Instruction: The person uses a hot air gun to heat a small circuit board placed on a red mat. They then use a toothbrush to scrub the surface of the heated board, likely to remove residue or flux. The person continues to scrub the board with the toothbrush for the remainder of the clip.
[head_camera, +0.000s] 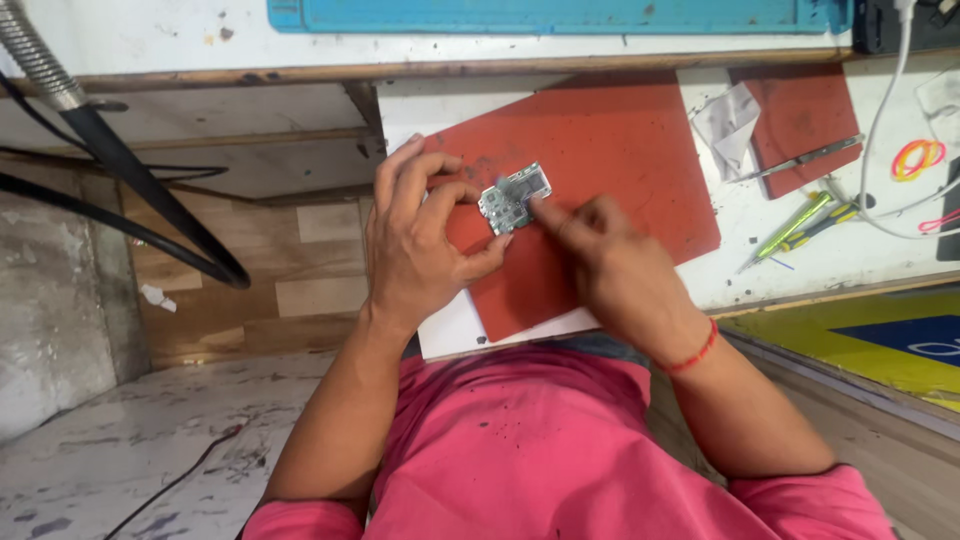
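Circuit board (514, 197), small and greenish-grey, sits above the red mat (610, 160), pinched at its left edge by the left hand (420, 240), fingers closed on it. The right hand (610, 265) presses a fingertip to the board's right side, its other fingers curled and empty. Working well here likely means gripping by the edges and pressing lightly. Screwdrivers (800, 225) and tweezers (805, 158) lie on the counter (790, 275) nearby.

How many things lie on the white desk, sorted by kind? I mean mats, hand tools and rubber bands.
Red mats: 2, large, small
Hand tools: 3, tweezers, green screwdriver, yellow-black screwdriver
Rubber bands: 2, yellow-orange, pink
Total: 7
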